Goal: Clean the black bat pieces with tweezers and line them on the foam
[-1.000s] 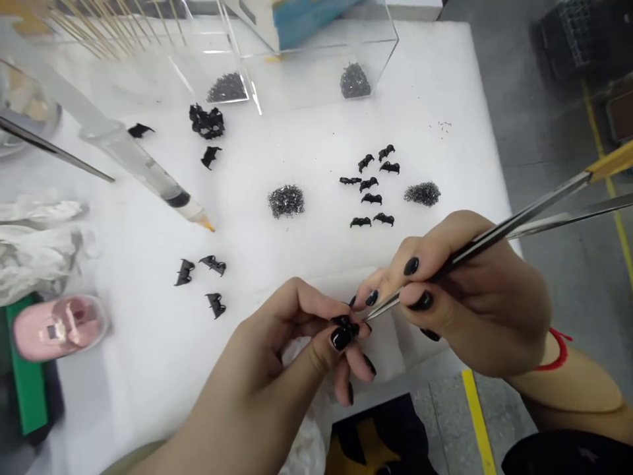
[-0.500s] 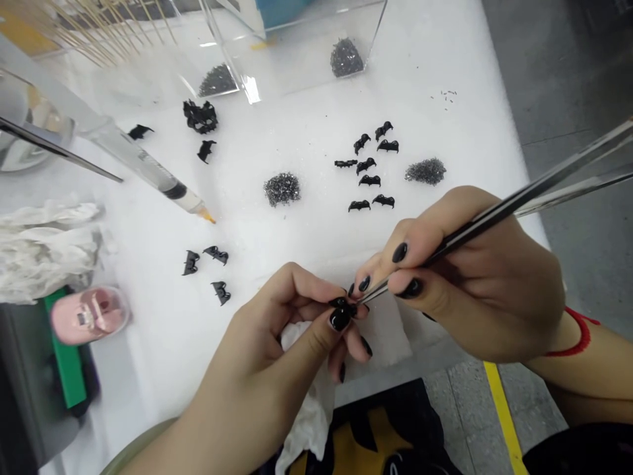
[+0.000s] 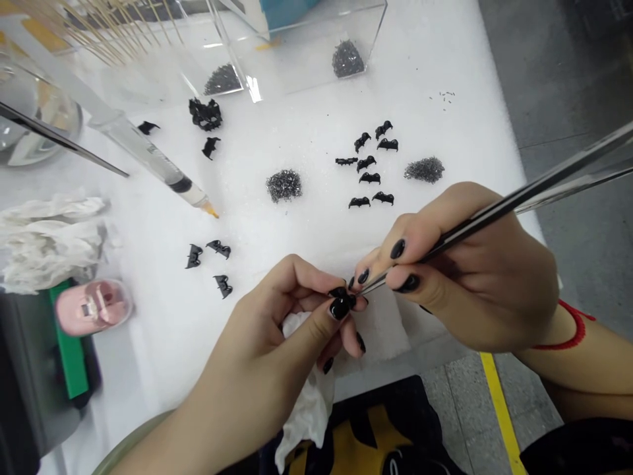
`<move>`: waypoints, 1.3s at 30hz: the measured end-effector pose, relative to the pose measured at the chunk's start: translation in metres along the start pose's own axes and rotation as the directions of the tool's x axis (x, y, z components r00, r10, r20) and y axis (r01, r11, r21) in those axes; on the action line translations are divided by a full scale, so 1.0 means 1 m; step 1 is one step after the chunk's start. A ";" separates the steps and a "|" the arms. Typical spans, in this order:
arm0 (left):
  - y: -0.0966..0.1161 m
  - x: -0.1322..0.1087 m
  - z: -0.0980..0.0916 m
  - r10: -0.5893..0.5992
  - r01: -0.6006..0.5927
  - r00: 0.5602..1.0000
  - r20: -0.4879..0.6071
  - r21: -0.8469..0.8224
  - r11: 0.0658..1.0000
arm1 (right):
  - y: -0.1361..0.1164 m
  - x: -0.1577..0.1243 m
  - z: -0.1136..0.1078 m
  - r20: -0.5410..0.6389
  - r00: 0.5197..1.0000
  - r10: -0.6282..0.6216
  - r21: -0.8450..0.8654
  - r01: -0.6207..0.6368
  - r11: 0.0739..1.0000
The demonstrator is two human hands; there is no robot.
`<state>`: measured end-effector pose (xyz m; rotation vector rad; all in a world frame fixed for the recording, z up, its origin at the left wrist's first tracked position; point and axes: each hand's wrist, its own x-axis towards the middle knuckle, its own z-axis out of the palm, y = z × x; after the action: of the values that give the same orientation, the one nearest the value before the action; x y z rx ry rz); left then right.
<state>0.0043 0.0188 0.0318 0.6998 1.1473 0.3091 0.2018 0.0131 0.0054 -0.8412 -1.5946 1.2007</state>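
Note:
My left hand (image 3: 277, 349) pinches a small black claw clip (image 3: 352, 301) between thumb and forefinger; the fingers mostly hide it. A crumpled white tissue (image 3: 310, 409) is tucked in the same palm and hangs below. In my right hand (image 3: 475, 277) is a pair of metal tweezers (image 3: 462, 237), gripped like a pen, with the tips touching the clip. Whether the tips hold anything is too small to tell. Beyond my hands lie several black claw clips (image 3: 370, 178), a heap of dark glittering beads (image 3: 283, 185) and another bead heap (image 3: 424, 169).
At left a syringe (image 3: 163, 168) with an orange tip slants over the table (image 3: 297, 244), near a second metal tool (image 3: 64, 142). A clear acrylic box (image 3: 297, 66) stands at the back. Crumpled tissues (image 3: 54, 237) and a pink case (image 3: 91, 307) lie at left.
The view has shifted slightly, so things on the left sit a little further right. Both hands keep their hold, with the tweezer tips still at the clip.

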 end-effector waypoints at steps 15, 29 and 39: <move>-0.013 0.002 -0.013 0.107 -0.108 0.988 0.108 0.005 0.994 | -0.003 -0.001 0.004 -0.056 0.986 0.159 0.211 -0.144 0.967; -0.012 0.004 -0.010 0.120 -0.119 0.986 0.117 -0.018 0.993 | -0.001 -0.004 0.003 -0.027 0.989 0.145 0.175 -0.138 0.975; -0.011 0.003 -0.010 0.118 -0.117 0.987 0.106 -0.015 0.993 | -0.004 -0.004 0.003 -0.038 0.975 0.218 0.204 -0.206 0.957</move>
<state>-0.0049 0.0153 0.0199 0.7686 1.0043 0.3713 0.1998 0.0077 0.0080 -0.9253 -1.3349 1.4468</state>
